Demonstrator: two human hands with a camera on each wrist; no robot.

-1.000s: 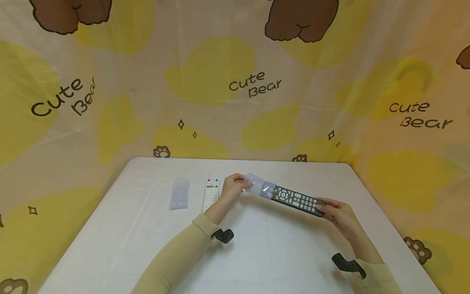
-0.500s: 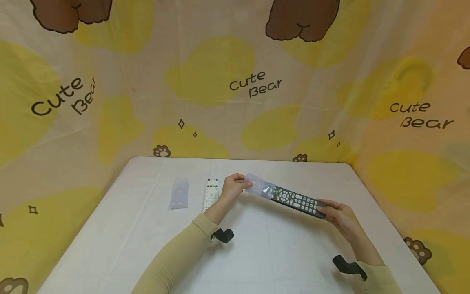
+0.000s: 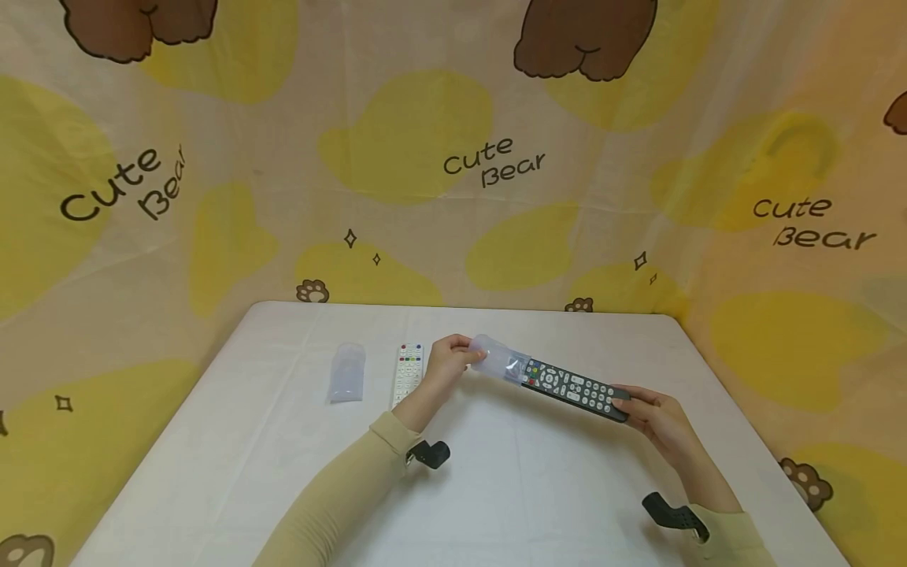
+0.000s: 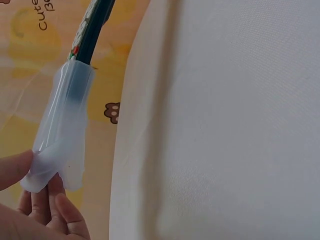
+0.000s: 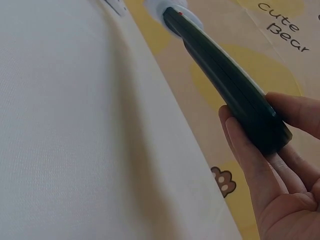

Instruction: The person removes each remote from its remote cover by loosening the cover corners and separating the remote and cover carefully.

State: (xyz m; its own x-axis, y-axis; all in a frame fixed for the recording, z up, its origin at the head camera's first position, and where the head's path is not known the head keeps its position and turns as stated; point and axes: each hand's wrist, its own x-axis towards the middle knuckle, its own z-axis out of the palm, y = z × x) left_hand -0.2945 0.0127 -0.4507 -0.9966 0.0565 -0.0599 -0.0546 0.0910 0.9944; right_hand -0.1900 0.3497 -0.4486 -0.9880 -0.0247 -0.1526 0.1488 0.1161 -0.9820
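Note:
A black remote control (image 3: 575, 391) with pale buttons is held above the table, its left end inside a translucent silicone sleeve (image 3: 498, 361). My left hand (image 3: 448, 368) pinches the sleeve's far end between thumb and fingers. In the left wrist view the sleeve (image 4: 62, 125) covers one end of the remote, and a flap hangs beside the fingertips. My right hand (image 3: 659, 417) grips the remote's other end. The right wrist view shows the remote's dark underside (image 5: 230, 85) between thumb and fingers, with the sleeve's mouth around its far end.
A white remote control (image 3: 408, 372) lies on the white table (image 3: 538, 488), partly behind the left hand and forearm. Left of it lies a second translucent sleeve (image 3: 347, 374). A patterned cloth (image 3: 397, 142) hangs behind the table.
The black remote's end nearest the sleeve looks slightly less exposed at first, then slightly more; the right hand has shifted a little right and down. The left hand stays nearly still.

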